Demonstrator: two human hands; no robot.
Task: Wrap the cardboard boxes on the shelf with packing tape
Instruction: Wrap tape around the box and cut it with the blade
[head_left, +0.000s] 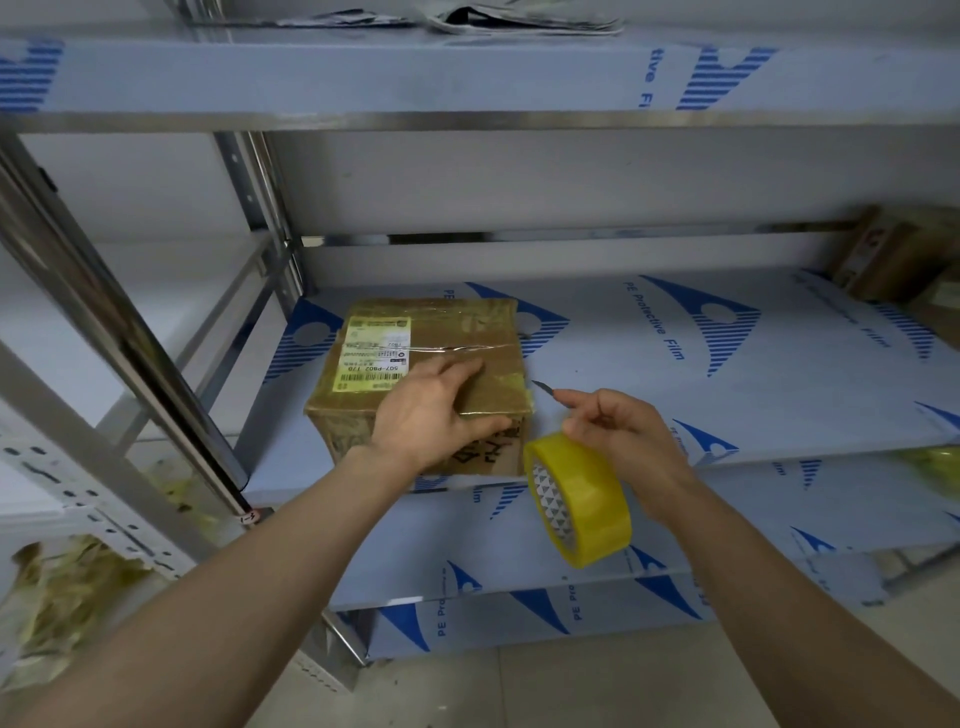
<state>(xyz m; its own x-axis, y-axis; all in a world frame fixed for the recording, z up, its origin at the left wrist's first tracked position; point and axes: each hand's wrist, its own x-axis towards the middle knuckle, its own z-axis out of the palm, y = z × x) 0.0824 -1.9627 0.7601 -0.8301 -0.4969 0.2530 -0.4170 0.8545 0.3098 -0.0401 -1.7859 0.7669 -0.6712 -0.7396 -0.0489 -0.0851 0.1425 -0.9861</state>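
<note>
Taped box (415, 384) at the front edge of the shelf (727, 374), left hand (436, 413) flat on its near top, right hand (623, 431) just right of the box, pinching a small blade (543, 388), tape roll (579, 499) hanging from it

A storeroom or packing area: metal shelving (156, 332) still in blue-printed protective film (727, 353), a labelled cardboard box (415, 358), taped parcels (893, 254) far right.

A second box (898, 254) is blurred, cut off at right.
</note>
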